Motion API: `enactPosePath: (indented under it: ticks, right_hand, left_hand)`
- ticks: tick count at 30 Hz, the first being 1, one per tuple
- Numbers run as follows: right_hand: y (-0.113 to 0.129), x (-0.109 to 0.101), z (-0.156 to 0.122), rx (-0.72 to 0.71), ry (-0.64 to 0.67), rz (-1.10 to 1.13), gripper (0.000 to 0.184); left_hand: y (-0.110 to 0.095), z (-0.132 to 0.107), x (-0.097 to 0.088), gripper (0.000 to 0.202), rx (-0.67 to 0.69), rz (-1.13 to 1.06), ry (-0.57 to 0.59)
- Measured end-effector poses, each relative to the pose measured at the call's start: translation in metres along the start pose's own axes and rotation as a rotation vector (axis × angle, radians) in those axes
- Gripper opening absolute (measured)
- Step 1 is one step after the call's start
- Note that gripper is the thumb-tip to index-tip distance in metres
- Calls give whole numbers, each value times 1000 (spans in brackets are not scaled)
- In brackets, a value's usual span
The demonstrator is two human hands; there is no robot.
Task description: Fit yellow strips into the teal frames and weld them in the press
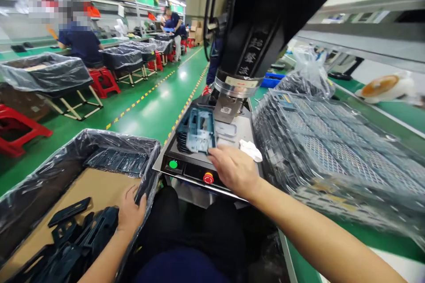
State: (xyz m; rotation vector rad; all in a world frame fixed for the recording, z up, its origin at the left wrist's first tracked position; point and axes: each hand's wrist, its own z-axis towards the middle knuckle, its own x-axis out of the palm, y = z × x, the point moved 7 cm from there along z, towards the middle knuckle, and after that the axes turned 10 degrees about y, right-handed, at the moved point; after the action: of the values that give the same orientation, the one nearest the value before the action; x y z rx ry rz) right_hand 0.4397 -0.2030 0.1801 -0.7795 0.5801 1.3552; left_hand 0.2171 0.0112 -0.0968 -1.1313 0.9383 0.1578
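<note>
My right hand (234,170) reaches over the machine bed, its fingertips closed at the near right corner of a translucent blue-grey plastic frame (201,130). That frame lies over a stack of dark frames (182,135) on the bed. A metal machine head (229,107) comes down just behind, above a flat pale fixture (226,130). My left hand (131,210) is at the right side of a plastic-lined bin (84,135), thumb and fingers apart. Several loose dark plastic parts (78,234) lie in the bin beside it.
A green button (173,164) and a red emergency stop (208,178) sit on the bed's front panel. A crumpled white cloth (250,150) lies at right. Stacked clear trays (332,141) rise beside the machine. Across the aisle, a person (81,42) sits near red stools (103,82).
</note>
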Motion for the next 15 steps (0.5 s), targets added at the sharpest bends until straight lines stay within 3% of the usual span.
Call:
enactPosePath:
  ticks: [3, 7, 9, 12, 13, 15]
  right_hand:
    - [25, -19, -44, 75, 2, 350, 14]
    - [53, 2, -102, 451, 129, 953, 20]
    - [64, 23, -133, 702, 120, 1276, 24]
    - [74, 48, -179, 1040, 42, 1590, 31]
    - [72, 49, -195, 1133, 22, 1580, 33]
    - [55, 35, -227, 1283, 23, 1339, 33]
  left_hand:
    - [-38, -12, 12, 57, -80, -505, 182]
    - [-112, -35, 41, 68, -177, -1083, 608]
    - [-135, -46, 54, 66, -268, -1152, 766]
    - [-141, -59, 74, 59, -451, -1046, 887]
    - [-140, -62, 79, 55, -502, -1003, 905]
    - [-140, -69, 89, 48, -575, -952, 937]
